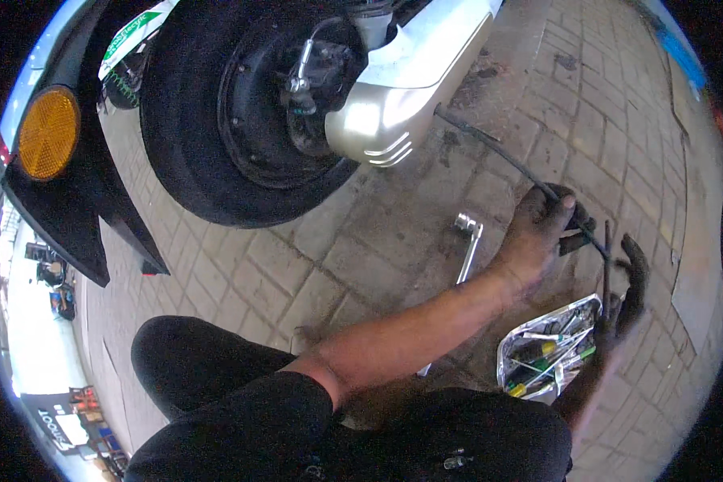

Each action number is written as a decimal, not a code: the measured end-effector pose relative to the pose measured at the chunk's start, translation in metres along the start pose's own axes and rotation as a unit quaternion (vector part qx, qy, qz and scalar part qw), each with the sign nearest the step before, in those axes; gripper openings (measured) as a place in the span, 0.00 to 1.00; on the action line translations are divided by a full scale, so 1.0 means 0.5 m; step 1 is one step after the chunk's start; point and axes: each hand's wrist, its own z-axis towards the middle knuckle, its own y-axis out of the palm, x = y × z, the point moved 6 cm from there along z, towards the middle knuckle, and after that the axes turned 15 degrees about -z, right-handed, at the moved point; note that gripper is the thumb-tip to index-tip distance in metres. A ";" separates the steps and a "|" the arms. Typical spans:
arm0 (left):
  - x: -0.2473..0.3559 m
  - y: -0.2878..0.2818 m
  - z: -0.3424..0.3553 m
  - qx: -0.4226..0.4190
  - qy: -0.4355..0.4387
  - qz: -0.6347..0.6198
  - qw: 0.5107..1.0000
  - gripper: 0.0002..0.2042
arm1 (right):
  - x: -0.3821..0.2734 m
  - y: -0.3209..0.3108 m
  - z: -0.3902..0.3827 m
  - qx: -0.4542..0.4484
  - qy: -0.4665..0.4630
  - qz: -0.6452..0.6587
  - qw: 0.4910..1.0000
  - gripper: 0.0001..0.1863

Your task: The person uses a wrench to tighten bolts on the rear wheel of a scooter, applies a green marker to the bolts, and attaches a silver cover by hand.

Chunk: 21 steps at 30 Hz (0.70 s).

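Note:
A dark cable (502, 153) runs from the silver end cover (386, 120) beside a scooter wheel (193, 120) toward my hands. My left hand (538, 233) is closed around it, the thumb lying along the top. Beyond that hand, the cable's end reaches toward my right hand (625, 293). There I hold a thin dark rod (607, 241) upright from my fingers, close to the cable's end; its kind is unclear. My right fingers are dark and partly curled. Under my left forearm lies an L-shaped socket wrench (469, 249) on the paving.
A shiny metal tray (502, 349) of screwdrivers and other hand tools sits between my knee and right hand. A chrome tool-like piece (301, 76) stands at the wheel hub. Black bodywork with an orange reflector (49, 132) hangs at left. Brick paving (369, 249) lies beneath.

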 end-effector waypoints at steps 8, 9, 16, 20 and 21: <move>0.010 0.009 0.006 0.012 0.037 0.011 0.999 0.11 | 0.060 0.067 -0.009 -0.126 0.187 0.210 0.951 0.29; 0.010 0.010 0.004 0.007 0.032 0.015 0.999 0.13 | 0.062 0.079 -0.018 -0.072 0.131 0.217 0.965 0.32; 0.056 0.046 -0.056 0.080 0.166 0.417 0.890 0.16 | 0.078 0.204 -0.072 0.015 0.336 0.431 0.838 0.24; 0.021 0.193 -0.131 -0.090 0.389 0.601 0.693 0.25 | 0.072 0.150 -0.083 0.063 0.341 0.377 0.859 0.18; -0.004 0.199 -0.113 -0.100 0.396 0.680 0.609 0.29 | 0.059 0.174 -0.099 0.054 0.345 0.390 0.852 0.17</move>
